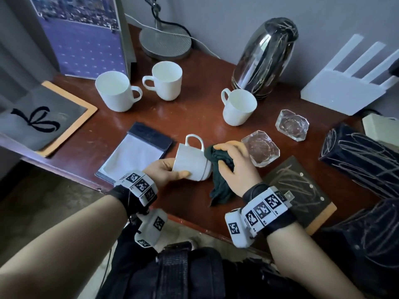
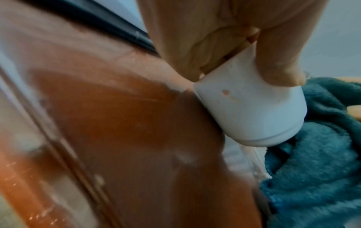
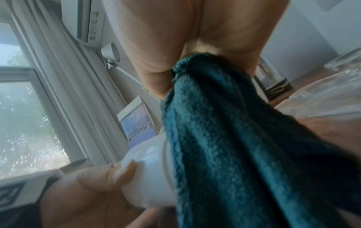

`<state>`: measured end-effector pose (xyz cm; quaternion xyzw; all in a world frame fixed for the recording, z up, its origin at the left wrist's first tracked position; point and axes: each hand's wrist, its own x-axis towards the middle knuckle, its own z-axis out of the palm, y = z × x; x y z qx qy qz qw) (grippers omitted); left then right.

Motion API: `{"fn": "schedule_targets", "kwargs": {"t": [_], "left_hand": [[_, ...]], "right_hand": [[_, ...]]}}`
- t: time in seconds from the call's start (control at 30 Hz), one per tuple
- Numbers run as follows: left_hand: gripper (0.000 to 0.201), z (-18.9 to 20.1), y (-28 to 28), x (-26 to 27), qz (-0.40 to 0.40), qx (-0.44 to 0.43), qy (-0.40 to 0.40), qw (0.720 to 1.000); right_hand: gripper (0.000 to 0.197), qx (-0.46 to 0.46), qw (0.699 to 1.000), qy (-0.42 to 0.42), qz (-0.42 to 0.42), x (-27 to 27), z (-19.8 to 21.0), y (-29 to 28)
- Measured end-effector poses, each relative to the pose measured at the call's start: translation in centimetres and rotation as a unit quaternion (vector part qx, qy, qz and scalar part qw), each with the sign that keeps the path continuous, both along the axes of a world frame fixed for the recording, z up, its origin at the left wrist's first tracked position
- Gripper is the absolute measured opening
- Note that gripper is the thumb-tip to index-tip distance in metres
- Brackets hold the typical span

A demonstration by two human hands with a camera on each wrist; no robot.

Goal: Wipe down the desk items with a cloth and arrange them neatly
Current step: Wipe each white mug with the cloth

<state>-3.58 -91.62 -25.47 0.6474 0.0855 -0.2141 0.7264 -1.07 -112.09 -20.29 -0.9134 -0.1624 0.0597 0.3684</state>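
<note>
My left hand grips a white mug by its rim end, tipped on its side above the brown desk, handle up and base toward the right. My right hand holds a dark teal cloth bunched against the mug's base. In the left wrist view the thumb lies on the mug with the cloth beside it. In the right wrist view the cloth hangs from my fingers and covers the mug's base.
Three more white mugs stand upright at the back. Two glass ashtrays, a steel kettle, a white router, a notepad, a lamp base, a calendar and folders ring the hands.
</note>
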Motion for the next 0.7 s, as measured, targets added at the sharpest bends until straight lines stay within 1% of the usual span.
{"fn": "schedule_targets", "kwargs": {"t": [0.1,0.27,0.33,0.4,0.5,0.6,0.63,0.7], "left_hand": [[0.024,-0.3,-0.1,-0.2,0.017,-0.028,0.009,0.999],[0.023,-0.6,0.0,-0.6,0.0,-0.044,-0.002,0.999],[0.023,-0.8,0.1,-0.8,0.001,-0.045,-0.009,0.999],[0.022,-1.0,0.1,-0.9,0.002,-0.045,-0.016,0.999],[0.017,-1.4,0.2,-0.8,-0.003,-0.031,-0.019,0.999],[0.017,-1.6,0.3,-0.5,-0.004,-0.014,-0.021,1.0],[0.019,-1.6,0.2,-0.5,-0.004,-0.017,-0.023,1.0],[0.02,-1.4,0.1,-0.4,-0.001,-0.027,-0.023,0.999]], "right_hand": [[0.037,-0.021,1.0,0.02,-0.002,0.0,-0.4,1.1],[0.038,-0.089,0.996,0.028,0.012,0.2,0.0,2.0],[0.036,-0.103,0.995,0.004,0.017,0.5,0.9,2.5],[0.035,-0.107,0.993,-0.041,0.032,0.7,1.9,3.6],[0.035,-0.142,0.983,-0.081,0.088,1.1,2.4,6.1],[0.027,-0.193,0.964,-0.108,0.15,0.9,1.8,7.3],[0.026,-0.206,0.962,-0.097,0.152,0.9,1.6,6.8],[0.027,-0.247,0.959,-0.039,0.137,1.0,1.7,4.9]]}}
